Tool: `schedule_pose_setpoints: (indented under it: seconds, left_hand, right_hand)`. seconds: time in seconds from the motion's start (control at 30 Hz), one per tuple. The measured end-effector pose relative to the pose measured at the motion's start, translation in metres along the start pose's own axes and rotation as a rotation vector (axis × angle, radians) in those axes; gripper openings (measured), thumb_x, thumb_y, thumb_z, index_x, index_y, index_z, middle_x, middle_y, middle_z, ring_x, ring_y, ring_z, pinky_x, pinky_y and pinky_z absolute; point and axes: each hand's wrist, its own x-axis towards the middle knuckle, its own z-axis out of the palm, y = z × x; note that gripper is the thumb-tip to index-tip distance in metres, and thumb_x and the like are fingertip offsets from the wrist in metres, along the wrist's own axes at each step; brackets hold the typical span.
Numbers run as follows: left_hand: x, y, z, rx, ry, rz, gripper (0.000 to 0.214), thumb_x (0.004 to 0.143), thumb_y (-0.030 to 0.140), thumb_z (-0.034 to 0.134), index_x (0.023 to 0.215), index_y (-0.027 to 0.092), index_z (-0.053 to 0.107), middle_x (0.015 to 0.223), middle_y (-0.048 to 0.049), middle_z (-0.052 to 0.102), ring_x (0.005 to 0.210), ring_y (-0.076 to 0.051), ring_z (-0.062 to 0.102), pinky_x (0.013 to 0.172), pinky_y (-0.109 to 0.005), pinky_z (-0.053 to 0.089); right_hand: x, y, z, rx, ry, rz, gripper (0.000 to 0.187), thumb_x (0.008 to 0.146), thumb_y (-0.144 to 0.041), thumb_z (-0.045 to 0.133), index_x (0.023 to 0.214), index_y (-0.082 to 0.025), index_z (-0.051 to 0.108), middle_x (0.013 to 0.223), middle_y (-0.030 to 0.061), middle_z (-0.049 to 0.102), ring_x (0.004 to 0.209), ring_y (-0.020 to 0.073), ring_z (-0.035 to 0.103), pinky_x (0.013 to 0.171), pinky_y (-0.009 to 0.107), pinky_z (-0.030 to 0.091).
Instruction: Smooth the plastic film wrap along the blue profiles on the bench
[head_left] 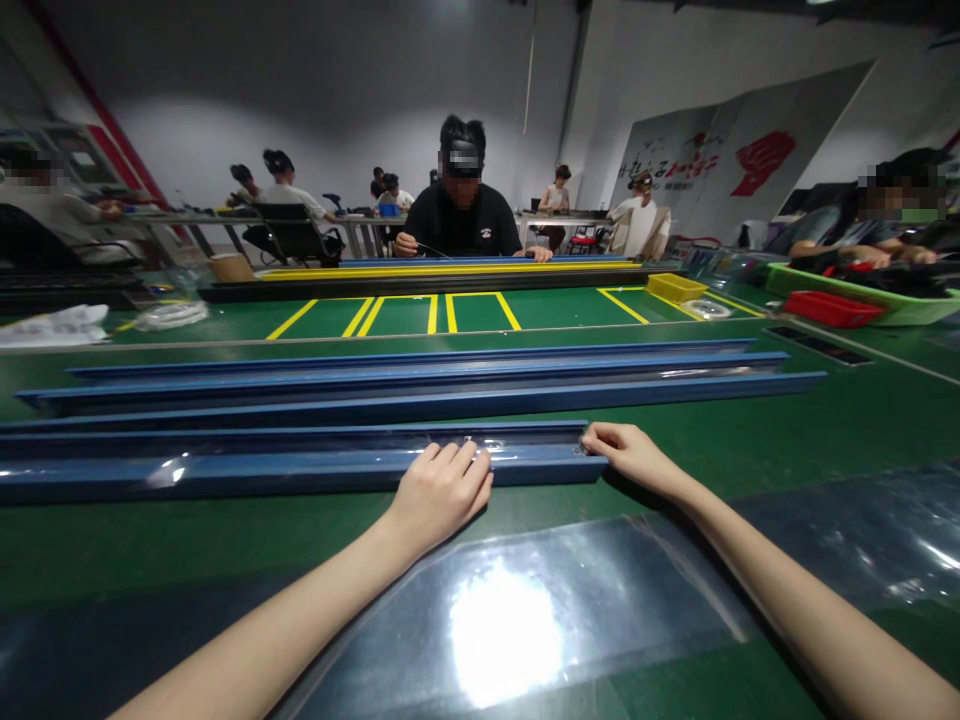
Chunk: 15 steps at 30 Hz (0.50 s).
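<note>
A long blue channel (300, 480) lies across the table in front of me, with shiny clear film (172, 470) inside its trough. My left hand (448, 485) reaches over its near wall, fingers curled round the edge close to the right end. At that right end, my right hand (619, 448) has thumb and forefinger pinched together at the channel's mouth. Whatever sits between those fingertips is too small to make out. Beyond, several more blue channels (420, 408) lie side by side, roughly parallel to the one I hold.
Glossy clear plastic sheet (600, 580) covers the green table nearest me. Across the table a co-worker (465, 215) in black sits behind long black and yellow strips (450, 275). A yellow tray (675, 288), red tray (832, 308) and green bin (919, 308) stand right.
</note>
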Motion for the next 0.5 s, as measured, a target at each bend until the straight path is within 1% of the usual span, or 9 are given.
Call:
schedule_pose_setpoints:
  seconds: [0.1,0.23,0.37,0.5]
  left_hand:
    - [-0.0002,-0.0001,0.0,-0.008,-0.003,-0.008,0.014,0.082,0.023,0.045,0.078,0.016,0.056,0.073,-0.0027,0.058,0.066,-0.016,0.051,0.058,-0.029,0.032]
    - [-0.001,-0.0002,0.0002,-0.01,0.008,-0.011,0.015,0.081,0.024,0.045,0.079,0.016,0.057,0.073,-0.0034,0.057,0.068,-0.017,0.05,0.057,-0.029,0.033]
    - [-0.0017,-0.0006,0.0016,-0.007,0.032,-0.015,0.016,0.081,0.025,0.046,0.084,0.015,0.057,0.073,-0.0034,0.056,0.068,-0.017,0.049,0.057,-0.029,0.033]
    - [-0.0017,-0.0017,0.003,0.0,0.056,-0.006,0.019,0.081,0.026,0.047,0.091,0.014,0.058,0.073,-0.0037,0.055,0.068,-0.017,0.049,0.057,-0.029,0.034]
  right_hand:
    - [-0.0004,-0.0013,-0.0012,0.04,-0.007,-0.002,0.032,0.078,-0.045,0.041,0.061,-0.019,0.049,0.06,-0.0007,0.051,0.06,0.0132,0.046,0.059,0.025,0.035]
    - [-0.0016,-0.0032,-0.0059,0.154,-0.018,0.019,0.032,0.076,-0.047,0.046,0.066,-0.017,0.053,0.063,-0.0004,0.053,0.06,0.012,0.046,0.057,0.025,0.034]
    - [-0.003,-0.0022,-0.0085,0.266,-0.045,0.074,0.03,0.073,-0.046,0.051,0.071,-0.016,0.055,0.059,-0.0025,0.049,0.051,0.0086,0.04,0.049,0.023,0.029]
    - [-0.0034,-0.0024,-0.0082,0.328,-0.07,0.094,0.028,0.072,-0.043,0.053,0.071,-0.015,0.054,0.056,-0.0046,0.044,0.048,0.0066,0.036,0.046,0.022,0.027]
